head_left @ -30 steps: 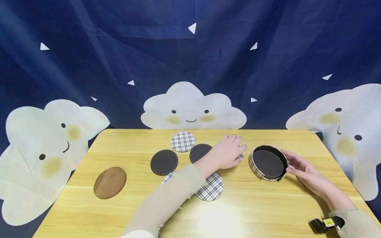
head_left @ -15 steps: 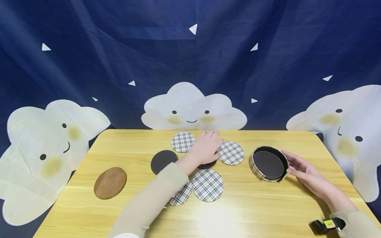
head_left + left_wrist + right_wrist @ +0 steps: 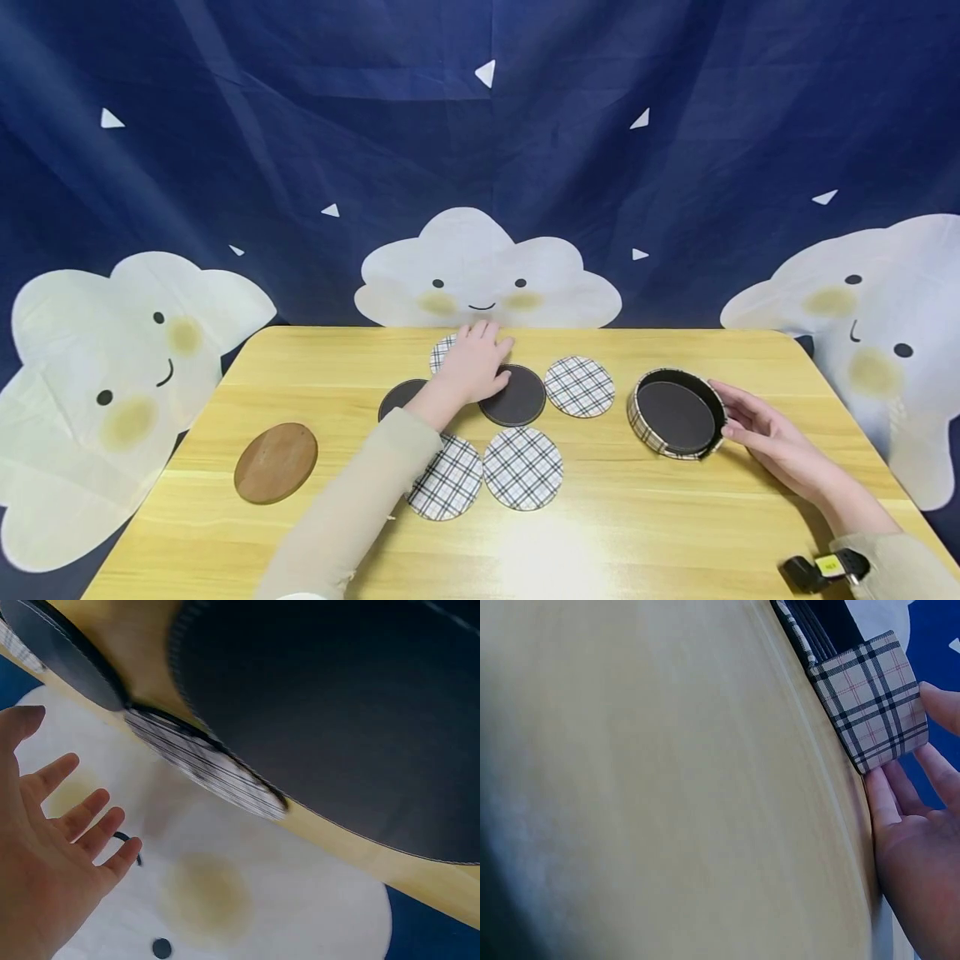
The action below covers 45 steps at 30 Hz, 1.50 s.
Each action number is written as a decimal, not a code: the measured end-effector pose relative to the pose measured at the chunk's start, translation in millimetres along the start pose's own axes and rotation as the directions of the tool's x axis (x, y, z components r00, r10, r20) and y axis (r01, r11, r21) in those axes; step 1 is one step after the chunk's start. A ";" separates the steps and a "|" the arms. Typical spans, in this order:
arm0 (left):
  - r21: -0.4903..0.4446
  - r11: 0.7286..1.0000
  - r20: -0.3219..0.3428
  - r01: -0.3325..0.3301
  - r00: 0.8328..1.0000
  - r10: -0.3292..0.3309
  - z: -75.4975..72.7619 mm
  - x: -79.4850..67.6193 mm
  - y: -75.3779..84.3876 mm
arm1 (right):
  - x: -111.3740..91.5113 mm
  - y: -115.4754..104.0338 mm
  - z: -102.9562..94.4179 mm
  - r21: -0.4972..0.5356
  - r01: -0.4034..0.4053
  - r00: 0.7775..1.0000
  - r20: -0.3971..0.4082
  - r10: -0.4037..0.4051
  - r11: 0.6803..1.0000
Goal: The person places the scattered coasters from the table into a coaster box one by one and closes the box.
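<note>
Coaster [image 3: 440, 353] partly hidden behind left hand [image 3: 471, 367], fingers released | right hand [image 3: 772, 435]: fingers grasping holder [image 3: 874, 705], cropped in wrist view

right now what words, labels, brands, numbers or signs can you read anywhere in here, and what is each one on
None can be read.
Yellow label on the black device by the right sleeve: dark marks, too small to read.
Plaid coasters, dark coasters, round holder, wooden disc: no lettering visible.
Backdrop: clouds and triangles, no lettering.
</note>
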State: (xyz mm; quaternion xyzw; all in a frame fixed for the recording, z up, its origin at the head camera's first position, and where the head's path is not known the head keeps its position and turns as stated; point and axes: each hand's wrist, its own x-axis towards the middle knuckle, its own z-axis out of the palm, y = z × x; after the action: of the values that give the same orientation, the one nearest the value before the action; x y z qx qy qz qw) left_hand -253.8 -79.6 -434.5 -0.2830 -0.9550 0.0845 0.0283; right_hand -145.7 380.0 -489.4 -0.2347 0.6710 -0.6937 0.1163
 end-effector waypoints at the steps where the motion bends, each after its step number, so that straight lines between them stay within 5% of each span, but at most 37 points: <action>1: -0.009 1.000 0.000 0.011 1.000 -0.011 1.2 -1.0 -3.4 | 0.0 -0.2 0.0 0.000 0.001 1.000 0.001 -0.001 1.000; 18: -0.124 0.987 0.077 0.101 0.993 -0.092 17.9 -10.3 -43.7 | -0.4 -1.9 -0.5 0.007 0.012 1.000 0.001 -0.012 1.000; 45: -0.212 0.977 0.165 0.038 0.986 -0.003 27.8 -7.6 -56.2 | 0.1 -0.1 1.3 0.007 0.000 1.000 -0.013 0.000 1.000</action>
State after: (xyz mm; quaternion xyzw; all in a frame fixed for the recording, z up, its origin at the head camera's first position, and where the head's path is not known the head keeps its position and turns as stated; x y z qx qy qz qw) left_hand -280.3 -134.2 -452.0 -0.2667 -0.9605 0.0037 -0.0800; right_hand -145.2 378.9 -489.3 -0.2297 0.6691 -0.6977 0.1127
